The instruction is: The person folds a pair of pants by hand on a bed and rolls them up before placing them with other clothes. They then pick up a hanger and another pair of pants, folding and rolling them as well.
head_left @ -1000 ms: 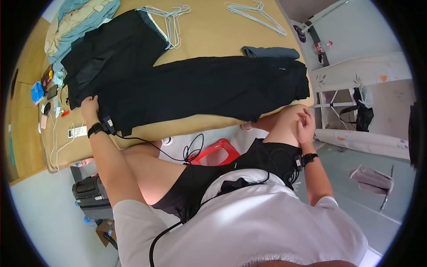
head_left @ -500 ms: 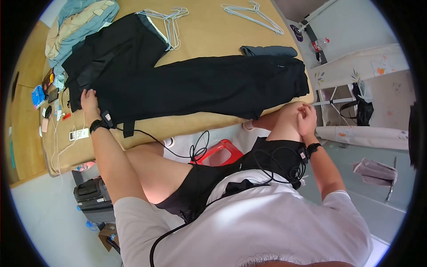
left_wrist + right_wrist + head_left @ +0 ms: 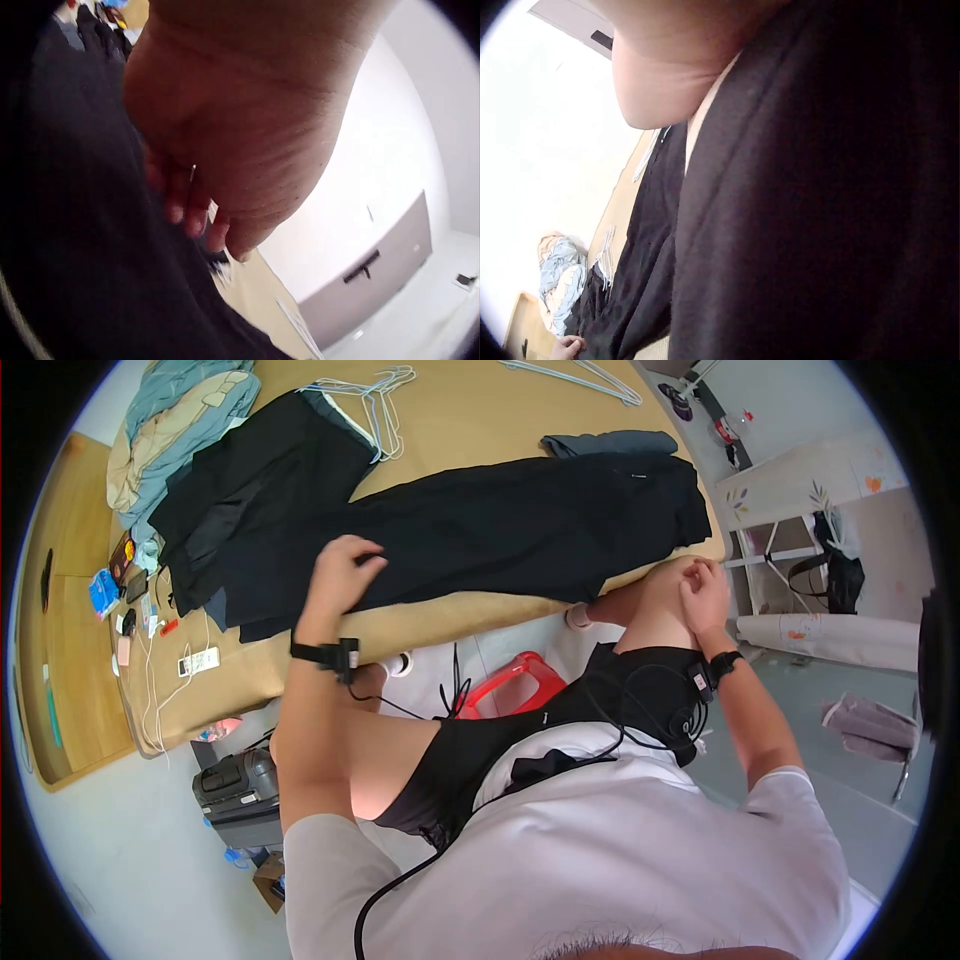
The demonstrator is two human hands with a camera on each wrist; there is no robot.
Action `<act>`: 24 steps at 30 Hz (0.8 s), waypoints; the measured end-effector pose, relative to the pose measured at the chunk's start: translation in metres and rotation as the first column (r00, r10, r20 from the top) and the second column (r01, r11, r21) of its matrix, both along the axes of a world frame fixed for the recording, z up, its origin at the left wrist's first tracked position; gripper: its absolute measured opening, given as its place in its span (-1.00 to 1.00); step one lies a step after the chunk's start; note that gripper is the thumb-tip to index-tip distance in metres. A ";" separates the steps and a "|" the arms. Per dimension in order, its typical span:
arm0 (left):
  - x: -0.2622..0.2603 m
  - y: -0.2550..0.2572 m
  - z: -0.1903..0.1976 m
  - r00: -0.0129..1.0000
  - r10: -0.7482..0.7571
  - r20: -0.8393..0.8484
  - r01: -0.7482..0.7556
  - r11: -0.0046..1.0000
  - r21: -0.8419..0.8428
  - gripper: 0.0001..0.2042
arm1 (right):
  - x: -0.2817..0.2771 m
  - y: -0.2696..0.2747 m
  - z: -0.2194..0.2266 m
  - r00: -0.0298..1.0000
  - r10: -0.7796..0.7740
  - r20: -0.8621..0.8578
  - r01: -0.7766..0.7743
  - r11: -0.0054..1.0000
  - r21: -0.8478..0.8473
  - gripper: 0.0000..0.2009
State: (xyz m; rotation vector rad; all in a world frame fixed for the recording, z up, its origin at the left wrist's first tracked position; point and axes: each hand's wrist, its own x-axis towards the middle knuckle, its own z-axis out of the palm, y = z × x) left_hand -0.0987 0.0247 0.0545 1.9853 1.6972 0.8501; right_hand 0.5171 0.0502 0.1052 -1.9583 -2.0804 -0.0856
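A long black garment (image 3: 510, 530), shaped like folded trousers, lies flat along the near edge of the bed-like surface. Over its left part is my left hand (image 3: 345, 570), fingers loosely bent and thumb apart, with nothing held. In the left wrist view the fingers (image 3: 196, 221) hang beside the black cloth (image 3: 97, 210). My right hand (image 3: 706, 595) rests on my right knee, fingers relaxed. Another black garment (image 3: 265, 460) spreads out behind the left end, a pale edge showing at its top.
White hangers (image 3: 375, 405) lie by the spread garment, more hangers (image 3: 575, 378) at the far edge. A folded grey-blue cloth (image 3: 610, 444) sits behind the right end. Bedding (image 3: 185, 435), a blue packet (image 3: 103, 593) and a white cable (image 3: 150, 690) are at left. A red stool (image 3: 515, 682) stands below.
My left hand has left the garment's left end and moved to the right over it. The garment's near-left corner lies differently. My right hand stays on the knee; the head view has shifted.
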 end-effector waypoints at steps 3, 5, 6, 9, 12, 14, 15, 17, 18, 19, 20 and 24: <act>0.060 -0.004 0.001 0.989 -0.091 -0.114 0.090 0.996 -0.013 -0.71 | -0.008 -0.002 0.001 0.998 0.007 0.070 -0.006 1.000 -0.011 -0.82; 0.088 -0.005 0.006 0.982 -0.082 -0.170 0.081 0.997 -0.014 -0.67 | -0.010 -0.001 0.002 0.993 0.000 0.121 -0.001 1.000 0.005 -0.81; 0.098 -0.002 0.005 0.972 -0.119 -0.201 0.109 0.992 -0.062 -0.60 | -0.011 -0.001 0.003 0.992 -0.005 0.129 0.006 1.000 -0.005 -0.80; 0.102 0.003 -0.058 0.911 -0.075 -0.405 0.091 0.996 0.022 -0.50 | -0.013 -0.009 0.006 0.992 -0.006 0.129 0.009 1.000 -0.016 -0.79; 0.085 0.022 -0.073 0.774 0.070 -0.629 -0.027 0.997 0.079 -0.43 | -0.020 -0.007 0.011 0.993 -0.003 0.116 0.003 1.000 0.002 -0.78; 0.067 0.038 -0.070 0.686 0.143 -0.714 -0.135 0.989 0.068 -0.43 | -0.021 -0.016 0.011 0.994 -0.021 0.111 0.023 1.000 -0.011 -0.78; 0.058 0.040 -0.075 0.680 0.214 -0.701 -0.234 0.970 0.069 -0.43 | -0.021 -0.018 0.012 0.994 -0.003 0.105 0.004 1.000 -0.005 -0.77; 0.037 0.046 -0.085 0.624 0.349 -0.699 -0.393 0.913 0.105 -0.42 | -0.017 -0.020 0.008 0.996 0.004 0.093 -0.005 1.000 0.009 -0.76; 0.030 0.050 -0.085 0.587 0.391 -0.709 -0.450 0.886 0.116 -0.42 | -0.016 -0.018 0.008 0.996 0.024 0.086 -0.027 0.999 0.029 -0.75; 0.022 0.053 -0.086 0.554 0.448 -0.702 -0.505 0.851 0.145 -0.43 | -0.014 -0.016 0.009 0.996 0.016 0.087 -0.018 0.999 0.033 -0.75; 0.010 0.056 -0.092 0.518 0.500 -0.694 -0.556 0.813 0.171 -0.44 | -0.015 -0.016 0.010 0.997 0.013 0.081 -0.014 1.000 0.012 -0.74; -0.018 0.053 -0.075 0.384 0.642 -0.664 -0.688 0.678 0.258 -0.42 | -0.016 -0.016 0.010 0.996 0.005 0.091 -0.003 1.000 -0.015 -0.72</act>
